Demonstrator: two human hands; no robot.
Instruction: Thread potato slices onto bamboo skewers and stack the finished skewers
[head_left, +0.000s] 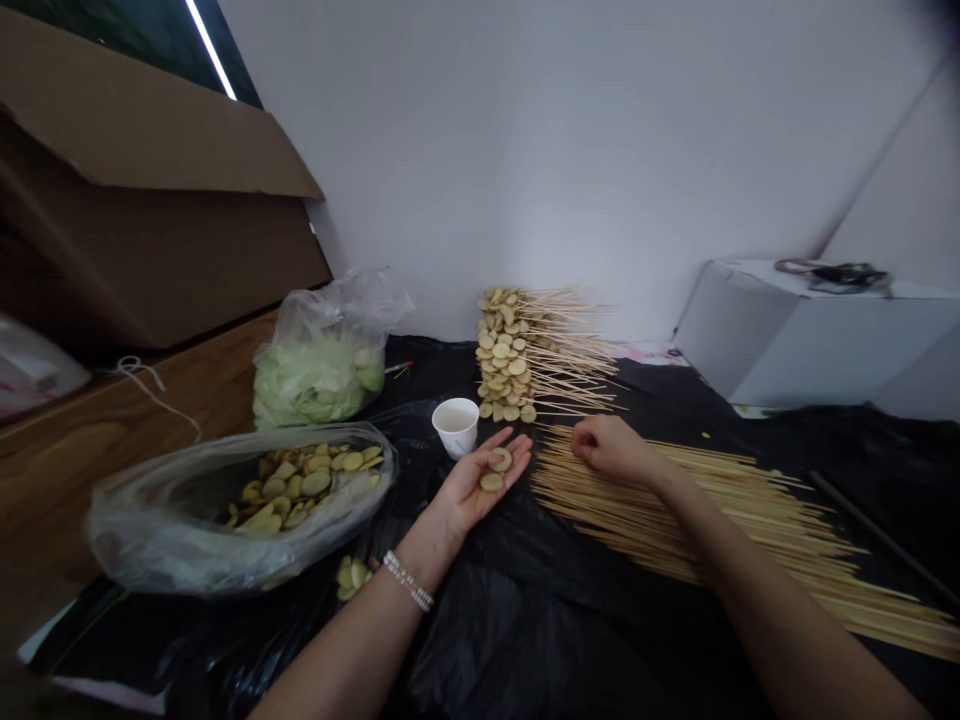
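Note:
Palm up, my left hand (480,478) carries two round potato slices (496,468) lying on the palm and fingers, which are nearly flat. My right hand (611,447) is closed, fingers curled down, at the left part of a wide spread of bamboo skewers (720,510); whatever is between its fingertips is hidden. Beyond both hands lies a stack of skewered potato slices (504,355), with the bare sticks pointing right. A white paper cup (456,425) stands just behind my left hand.
An open plastic bag of potato slices (300,485) lies at left, with a few loose slices (354,577) beside it. Behind it stands a clear bag of pale green vegetables (322,375). A cardboard box (165,250) and a white box (780,335) flank the black plastic sheet (510,630).

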